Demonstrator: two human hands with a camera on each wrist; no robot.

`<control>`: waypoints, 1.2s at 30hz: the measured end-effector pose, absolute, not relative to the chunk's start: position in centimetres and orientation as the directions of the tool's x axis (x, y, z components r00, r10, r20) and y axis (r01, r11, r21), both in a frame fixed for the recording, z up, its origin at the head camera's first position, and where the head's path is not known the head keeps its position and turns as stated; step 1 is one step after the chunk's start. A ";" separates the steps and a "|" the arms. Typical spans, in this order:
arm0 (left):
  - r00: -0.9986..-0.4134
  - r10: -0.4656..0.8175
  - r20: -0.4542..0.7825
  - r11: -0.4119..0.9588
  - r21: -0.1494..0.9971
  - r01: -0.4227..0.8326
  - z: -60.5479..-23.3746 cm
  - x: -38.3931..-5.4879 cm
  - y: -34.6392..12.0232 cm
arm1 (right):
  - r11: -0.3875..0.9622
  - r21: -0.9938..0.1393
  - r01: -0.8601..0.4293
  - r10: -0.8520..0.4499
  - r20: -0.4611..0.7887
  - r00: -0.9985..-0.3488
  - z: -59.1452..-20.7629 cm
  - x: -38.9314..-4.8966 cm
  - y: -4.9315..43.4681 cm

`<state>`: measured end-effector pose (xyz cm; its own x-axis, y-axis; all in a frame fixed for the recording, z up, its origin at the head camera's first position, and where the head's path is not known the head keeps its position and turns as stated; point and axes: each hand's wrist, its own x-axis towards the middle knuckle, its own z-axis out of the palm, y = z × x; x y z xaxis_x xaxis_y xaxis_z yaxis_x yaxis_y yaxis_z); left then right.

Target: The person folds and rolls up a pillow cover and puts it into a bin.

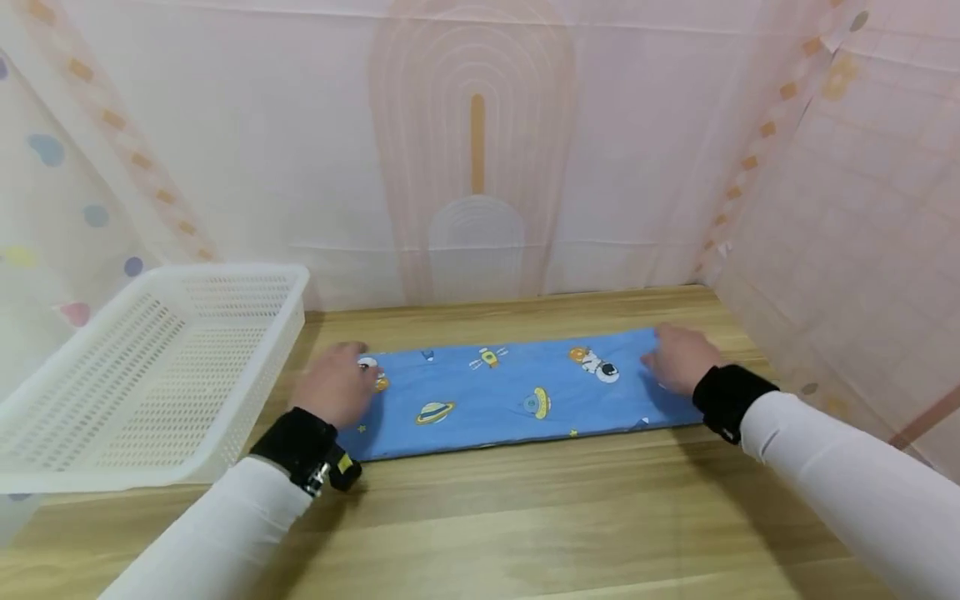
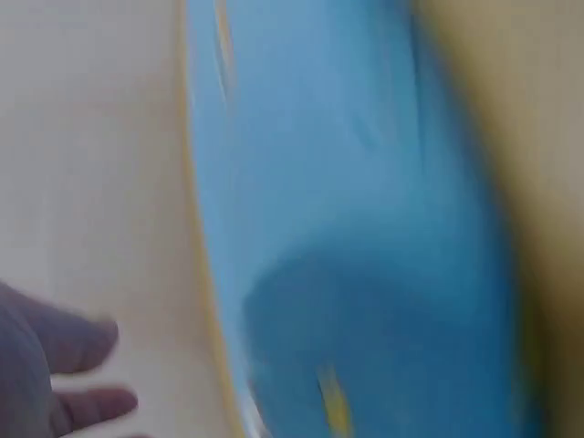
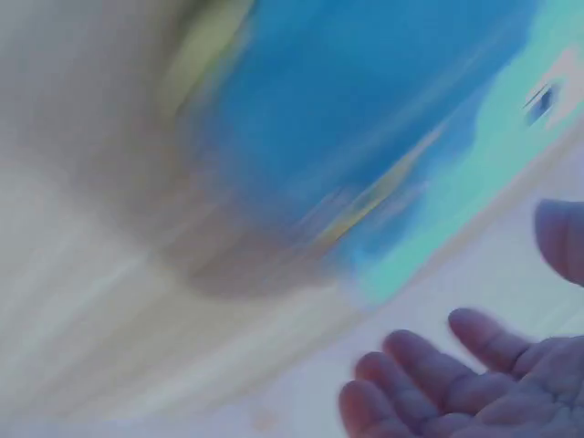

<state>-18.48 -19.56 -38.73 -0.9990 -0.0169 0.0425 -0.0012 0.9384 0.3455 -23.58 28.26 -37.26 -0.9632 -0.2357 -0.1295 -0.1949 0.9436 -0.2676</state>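
A blue cloth [image 1: 480, 392] printed with astronauts, planets and a flying saucer lies folded into a long flat strip across the wooden table. Over its left end is my left hand [image 1: 339, 385], with thumb and finger apart in the left wrist view [image 2: 68, 365]. My right hand [image 1: 681, 360] is at the cloth's right end, overlapping its far corner in the head view. The right wrist view shows that hand's fingers [image 3: 429, 374] loosely extended, the thumb apart and nothing between them. Both wrist views blur the cloth.
At the left stands a white perforated plastic basket [image 1: 198, 450], close to my left forearm. Bare wood-grain table [image 1: 525, 517] lies in front of the cloth. Behind it hangs a pale curtain [image 1: 315, 167] with a rainbow print, and another patterned sheet [image 1: 862, 250] closes off the right side.
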 end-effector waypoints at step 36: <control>-0.828 0.468 -0.309 0.882 0.225 0.415 -40.8 -10.6 -11.7 | 0.763 -0.335 -0.553 -0.647 -0.392 -0.654 -39.0 -13.9 21.0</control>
<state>-10.59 -11.73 -40.76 -0.8279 0.4683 -0.3086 0.4147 0.8816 0.2254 -13.86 21.01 -38.98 -0.6543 -0.6467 -0.3919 -0.5531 0.7627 -0.3352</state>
